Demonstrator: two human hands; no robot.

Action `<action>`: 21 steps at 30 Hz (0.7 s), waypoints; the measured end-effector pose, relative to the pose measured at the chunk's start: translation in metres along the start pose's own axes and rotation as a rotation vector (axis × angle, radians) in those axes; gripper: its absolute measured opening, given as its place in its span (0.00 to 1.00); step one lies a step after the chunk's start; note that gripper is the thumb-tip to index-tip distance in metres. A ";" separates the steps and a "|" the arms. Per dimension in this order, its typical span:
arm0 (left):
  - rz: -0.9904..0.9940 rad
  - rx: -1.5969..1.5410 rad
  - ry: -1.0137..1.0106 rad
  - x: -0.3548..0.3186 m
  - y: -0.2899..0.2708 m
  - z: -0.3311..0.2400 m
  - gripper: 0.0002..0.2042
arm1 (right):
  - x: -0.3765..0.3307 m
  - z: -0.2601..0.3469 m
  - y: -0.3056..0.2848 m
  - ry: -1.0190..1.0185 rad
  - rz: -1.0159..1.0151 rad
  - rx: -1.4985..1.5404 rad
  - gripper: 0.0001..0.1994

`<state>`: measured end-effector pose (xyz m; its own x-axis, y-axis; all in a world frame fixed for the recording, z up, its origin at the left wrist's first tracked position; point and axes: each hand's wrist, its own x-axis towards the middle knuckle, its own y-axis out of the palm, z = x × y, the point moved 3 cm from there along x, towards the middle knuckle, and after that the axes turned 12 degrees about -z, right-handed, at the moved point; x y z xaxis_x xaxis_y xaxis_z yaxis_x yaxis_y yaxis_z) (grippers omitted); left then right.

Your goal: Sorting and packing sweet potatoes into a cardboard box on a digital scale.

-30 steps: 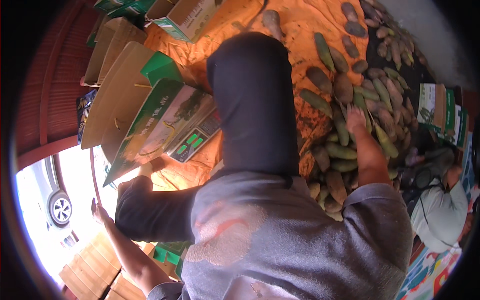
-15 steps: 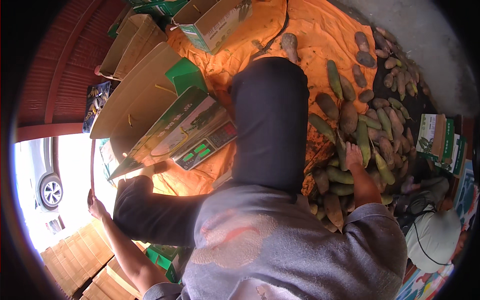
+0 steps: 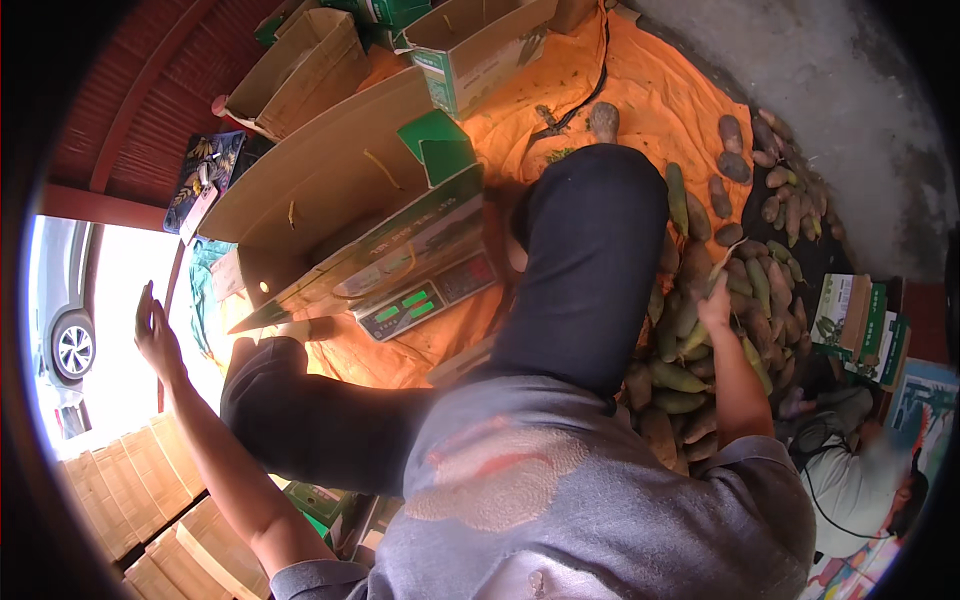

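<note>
My right hand (image 3: 716, 305) is closed around a slim radish-like root (image 3: 722, 266), its thin tail pointing up. Beneath and around that hand lies a heap of long green and brownish roots (image 3: 676, 376). Out to the left, my left hand (image 3: 158, 340) is raised with fingers stretched and nothing visible in it. Between my left hand and my knee, a large open carton (image 3: 330, 190) with a green flap rests on a digital scale (image 3: 398, 309) with lit green displays. The carton's inside is only partly visible.
An orange tarp (image 3: 680, 95) covers the ground, with several loose roots on it. Open cartons (image 3: 480, 50) stand at the back. Stacked cardboard boxes (image 3: 135, 490) are at lower left. Another person (image 3: 850, 490) sits at the right, near small green-and-white boxes (image 3: 860, 320).
My left hand has risen and opened out. My right hand, earlier on the heap with fingers extended, now grips a root. The view has shifted slightly.
</note>
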<state>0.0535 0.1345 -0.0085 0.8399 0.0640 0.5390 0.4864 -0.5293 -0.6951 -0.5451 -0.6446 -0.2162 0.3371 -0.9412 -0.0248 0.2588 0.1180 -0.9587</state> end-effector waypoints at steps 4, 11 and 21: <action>0.120 -0.283 0.008 0.019 0.037 -0.044 0.16 | 0.048 0.124 -0.081 -0.247 -0.247 0.141 0.39; 0.202 -0.316 0.219 0.017 0.082 -0.135 0.14 | 0.038 0.410 -0.230 -0.844 -0.287 0.816 0.29; 0.280 -0.135 0.267 0.005 0.100 -0.133 0.11 | -0.136 0.690 -0.085 -1.761 0.582 0.336 0.29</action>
<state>0.0739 -0.0308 -0.0119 0.8349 -0.3106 0.4544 0.1969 -0.6023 -0.7736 0.0118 -0.3075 0.0647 0.7993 0.5646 0.2060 -0.1452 0.5141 -0.8453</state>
